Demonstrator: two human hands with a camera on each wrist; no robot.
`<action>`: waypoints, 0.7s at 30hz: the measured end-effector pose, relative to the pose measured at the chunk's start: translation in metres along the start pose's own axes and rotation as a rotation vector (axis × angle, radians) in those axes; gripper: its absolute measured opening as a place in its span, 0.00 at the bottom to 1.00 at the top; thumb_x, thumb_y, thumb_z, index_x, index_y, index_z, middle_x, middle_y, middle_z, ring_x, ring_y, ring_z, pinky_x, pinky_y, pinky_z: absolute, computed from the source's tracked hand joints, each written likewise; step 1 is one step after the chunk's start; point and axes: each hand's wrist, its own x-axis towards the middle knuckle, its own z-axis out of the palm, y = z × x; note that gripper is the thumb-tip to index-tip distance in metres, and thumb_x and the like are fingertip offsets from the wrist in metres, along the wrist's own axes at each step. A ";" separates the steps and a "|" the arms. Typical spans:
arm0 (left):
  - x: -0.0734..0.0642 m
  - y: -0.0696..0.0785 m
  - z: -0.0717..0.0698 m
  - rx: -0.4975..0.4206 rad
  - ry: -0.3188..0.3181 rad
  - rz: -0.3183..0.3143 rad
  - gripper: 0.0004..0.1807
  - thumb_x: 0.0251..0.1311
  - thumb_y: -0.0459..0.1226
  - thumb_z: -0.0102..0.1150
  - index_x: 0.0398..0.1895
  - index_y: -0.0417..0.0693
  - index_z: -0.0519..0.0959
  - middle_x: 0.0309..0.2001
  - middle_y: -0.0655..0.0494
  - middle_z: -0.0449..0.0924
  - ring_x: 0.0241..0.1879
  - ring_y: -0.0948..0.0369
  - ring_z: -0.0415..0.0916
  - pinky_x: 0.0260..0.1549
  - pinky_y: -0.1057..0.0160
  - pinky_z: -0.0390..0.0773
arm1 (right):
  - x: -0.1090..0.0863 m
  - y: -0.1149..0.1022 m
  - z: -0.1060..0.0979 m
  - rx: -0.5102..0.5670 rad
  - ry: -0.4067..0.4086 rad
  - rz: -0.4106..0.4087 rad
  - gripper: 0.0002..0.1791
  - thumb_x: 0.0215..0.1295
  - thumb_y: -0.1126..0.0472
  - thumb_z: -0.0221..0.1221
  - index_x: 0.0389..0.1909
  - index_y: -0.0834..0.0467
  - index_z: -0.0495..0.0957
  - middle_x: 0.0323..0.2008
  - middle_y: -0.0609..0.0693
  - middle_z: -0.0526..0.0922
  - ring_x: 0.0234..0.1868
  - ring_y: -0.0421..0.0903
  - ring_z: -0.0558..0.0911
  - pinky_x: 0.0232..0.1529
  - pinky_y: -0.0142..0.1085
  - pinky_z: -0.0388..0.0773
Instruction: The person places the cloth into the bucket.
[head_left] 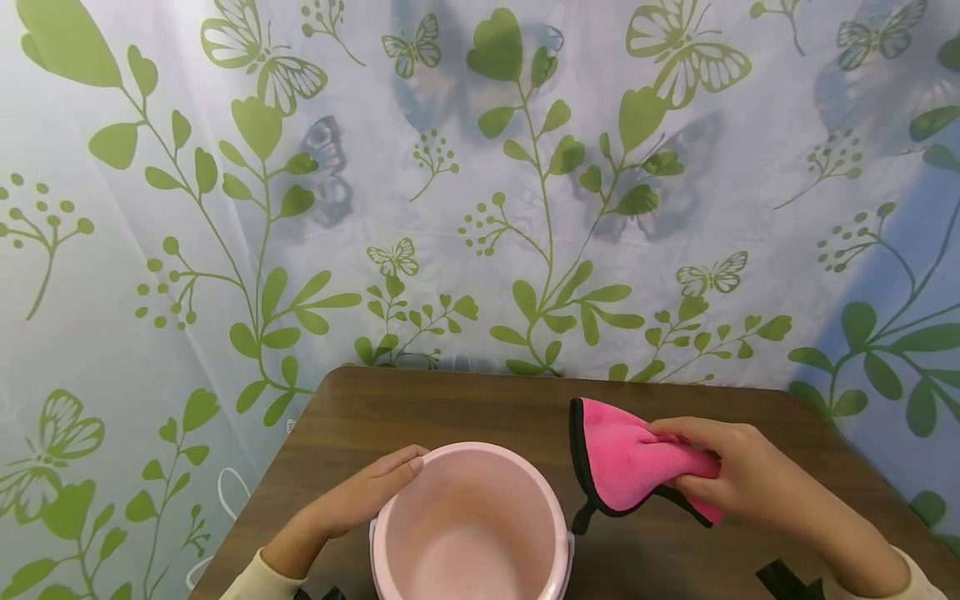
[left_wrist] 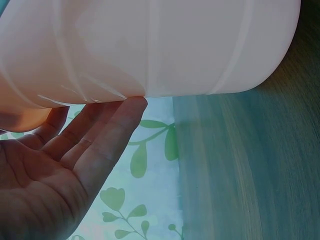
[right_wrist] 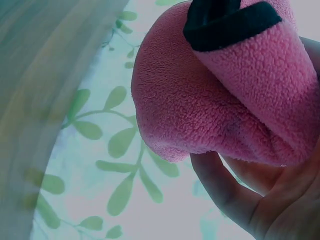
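Note:
A pale pink bucket [head_left: 471,533] stands upright at the table's near side, its bare inner bottom showing. My left hand [head_left: 371,492] is at the bucket's upper left, fingertips right at the rim. In the left wrist view the fingers [left_wrist: 107,130] stretch out fairly straight, their tips against the bucket's side wall [left_wrist: 165,50]. To the right of the bucket, my right hand [head_left: 738,467] grips a pink cloth [head_left: 618,454] with black edging, bunched between thumb and fingers. The fluffy cloth [right_wrist: 200,100] hides part of that hand in the right wrist view.
The brown wooden table [head_left: 480,408] reaches back to a white curtain [head_left: 420,208] printed with green leaves and butterflies. A white cord [head_left: 232,487] hangs by the table's left edge. A black strap [head_left: 783,577] shows near the right wrist.

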 end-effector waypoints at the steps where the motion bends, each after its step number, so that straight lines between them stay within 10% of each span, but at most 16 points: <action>1: 0.000 -0.001 0.000 0.003 0.002 -0.002 0.20 0.83 0.43 0.36 0.62 0.40 0.72 0.52 0.38 0.76 0.49 0.52 0.78 0.46 0.59 0.82 | 0.003 -0.001 -0.001 0.002 -0.002 -0.009 0.33 0.41 0.70 0.78 0.53 0.52 0.83 0.43 0.42 0.86 0.35 0.31 0.77 0.32 0.21 0.70; 21: 0.000 0.000 0.001 0.008 0.011 -0.011 0.20 0.83 0.43 0.35 0.62 0.42 0.72 0.54 0.40 0.76 0.52 0.54 0.77 0.49 0.60 0.80 | 0.050 -0.034 0.003 0.123 -0.087 -0.104 0.31 0.51 0.70 0.74 0.57 0.47 0.81 0.47 0.38 0.84 0.37 0.33 0.78 0.36 0.25 0.74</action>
